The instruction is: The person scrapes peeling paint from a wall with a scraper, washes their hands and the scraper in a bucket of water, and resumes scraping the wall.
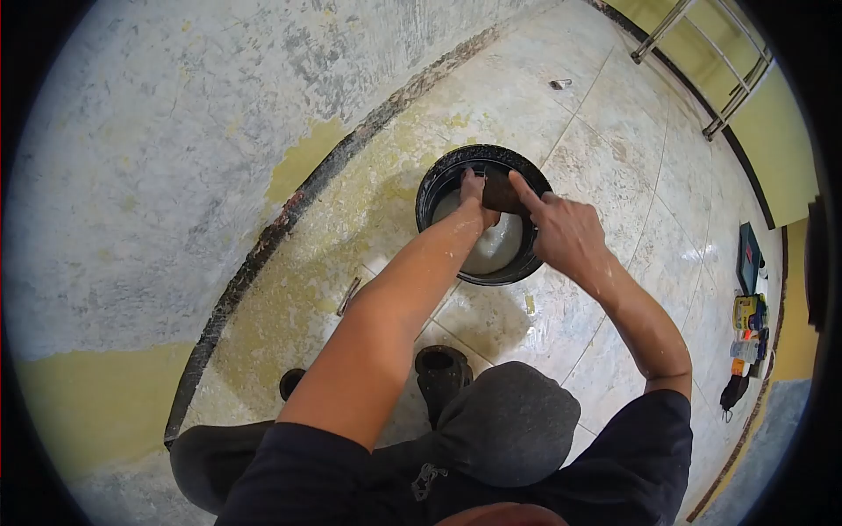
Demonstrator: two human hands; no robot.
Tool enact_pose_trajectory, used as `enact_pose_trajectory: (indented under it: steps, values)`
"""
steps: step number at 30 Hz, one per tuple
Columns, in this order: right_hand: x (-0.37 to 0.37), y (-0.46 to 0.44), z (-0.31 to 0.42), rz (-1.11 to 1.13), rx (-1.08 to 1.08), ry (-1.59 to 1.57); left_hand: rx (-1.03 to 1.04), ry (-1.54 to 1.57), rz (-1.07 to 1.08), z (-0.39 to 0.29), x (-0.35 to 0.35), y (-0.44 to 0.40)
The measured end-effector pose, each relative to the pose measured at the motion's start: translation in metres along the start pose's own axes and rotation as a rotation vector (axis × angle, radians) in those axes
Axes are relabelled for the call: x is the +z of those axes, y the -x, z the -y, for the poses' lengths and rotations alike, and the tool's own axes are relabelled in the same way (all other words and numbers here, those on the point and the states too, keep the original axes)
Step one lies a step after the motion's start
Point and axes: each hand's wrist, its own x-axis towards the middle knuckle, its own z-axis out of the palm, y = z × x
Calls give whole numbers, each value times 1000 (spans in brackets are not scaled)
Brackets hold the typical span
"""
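A black bucket holds greyish-white liquid. Over its opening is a dark brown, flat, roughly rectangular piece whose exact kind I cannot make out. My left hand reaches into the bucket's mouth and is closed around the left side of this piece. From the right, my right hand has its index finger along the piece's right edge. Its other fingers are curled and partly hidden, and it appears to grip the piece too.
A patchy grey-white wall rises on the left. Stained floor tiles surround the bucket. A metal ladder-like frame stands at the far right. Several small items, including a yellow package, line the right wall. A small object lies beyond the bucket.
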Motion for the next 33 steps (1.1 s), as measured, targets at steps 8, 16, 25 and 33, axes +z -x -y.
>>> enact_pose_trajectory:
  steps: [8,16,25,33]
  values:
    - [-5,-23,-38,-35,124,-30,-367,1611,6,19,-12,-2]
    - [26,-46,-64,133,46,-381,-199,1983,-251,12,-11,15]
    - [12,-44,-53,397,124,-122,-712,1892,-204,-2,5,10]
    - [133,-97,-21,282,-108,36,96,542,-523,25,-38,61]
